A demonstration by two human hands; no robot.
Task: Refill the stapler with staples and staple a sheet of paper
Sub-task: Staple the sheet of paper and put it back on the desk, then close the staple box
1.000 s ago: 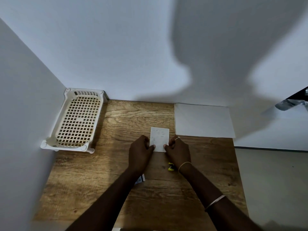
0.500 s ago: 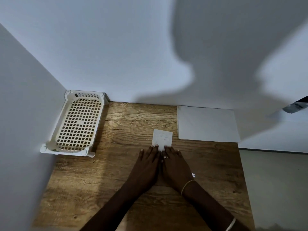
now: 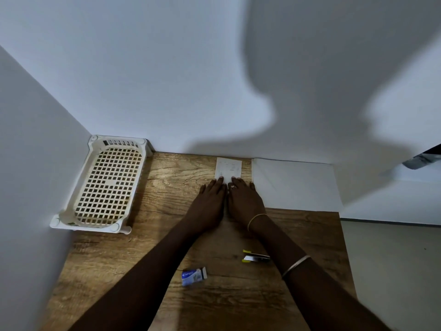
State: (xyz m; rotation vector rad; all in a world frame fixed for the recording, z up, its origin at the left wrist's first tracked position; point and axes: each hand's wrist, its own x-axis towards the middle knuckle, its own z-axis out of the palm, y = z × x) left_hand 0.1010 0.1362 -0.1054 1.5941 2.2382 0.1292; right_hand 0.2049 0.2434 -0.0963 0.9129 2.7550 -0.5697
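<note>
A small white paper slip [image 3: 228,168] lies flat on the wooden table [image 3: 167,240], close to the back wall. My left hand [image 3: 210,206] and my right hand [image 3: 244,201] lie flat side by side, fingers straight, with the fingertips resting on the slip's near edge. A yellow and black stapler [image 3: 254,256] lies on the table beside my right forearm. A small blue and white staple box [image 3: 193,276] sits between my forearms, nearer to me.
A cream lattice plastic tray [image 3: 105,185] stands in the back left corner against the walls. A larger white sheet [image 3: 296,185] lies at the back right. The table's right edge drops to a grey floor [image 3: 391,271].
Both hands flattened out and slid the paper slip away from me toward the back wall. The stapler and staple box, hidden before by my arms, now show.
</note>
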